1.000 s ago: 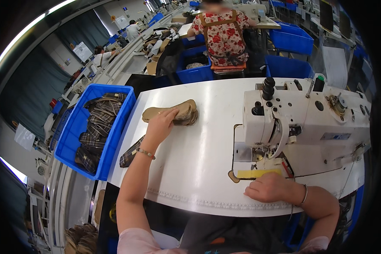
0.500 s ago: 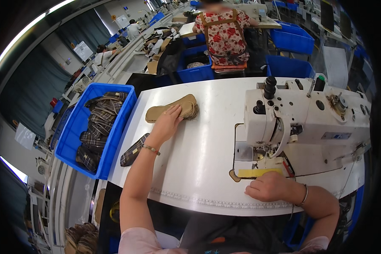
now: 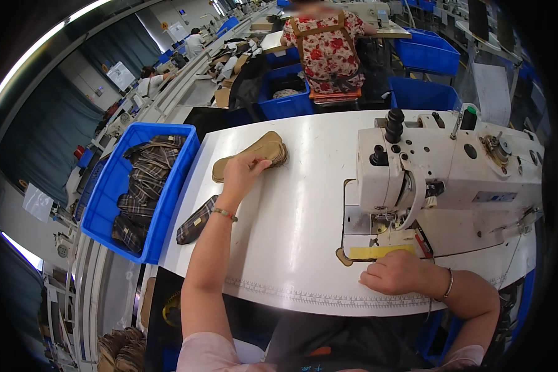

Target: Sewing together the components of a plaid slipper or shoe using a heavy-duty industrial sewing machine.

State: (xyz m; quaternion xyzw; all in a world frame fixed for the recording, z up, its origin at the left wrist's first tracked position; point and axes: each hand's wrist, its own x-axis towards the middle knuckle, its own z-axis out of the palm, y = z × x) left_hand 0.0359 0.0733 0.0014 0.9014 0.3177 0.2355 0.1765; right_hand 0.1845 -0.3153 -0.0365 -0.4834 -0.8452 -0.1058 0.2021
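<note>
Tan sole-shaped pieces [image 3: 268, 147] lie stacked partly beneath the left hand [image 3: 242, 175], fingers curled, grip unclear.

White tabletop [image 3: 313, 192], ruler scale [image 3: 310, 300] along the front edge, stacked tan soles [image 3: 261, 146] near the far left corner, plaid piece [image 3: 195, 224] by the left edge, sewing machine [image 3: 446, 167] toward the right edge, yellow strip [image 3: 375, 252] nearer the front edge
</note>
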